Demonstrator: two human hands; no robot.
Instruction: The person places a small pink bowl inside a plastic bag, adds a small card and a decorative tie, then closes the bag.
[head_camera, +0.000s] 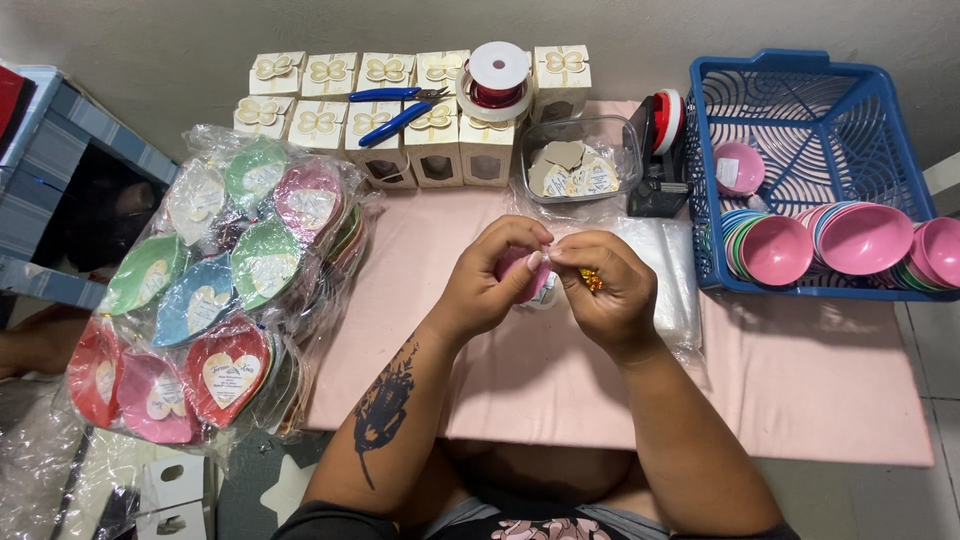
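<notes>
Left hand (488, 285) and right hand (607, 290) pinch a small pink bowl (528, 275) between them over the pink table (800, 380), a basket of bowls (815, 165) within the right hand's reach

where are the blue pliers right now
In the head view, the blue pliers lie at the back of the table on the white gift boxes, just left of the ribbon spool.

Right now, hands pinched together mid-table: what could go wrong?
The small gold piece in the right hand looks loosely held; it might drop onto the pink table. The left hand hides most of the pink item, so alignment is hard to judge. The wrapped pile overhangs the table edge and may slide.
</notes>
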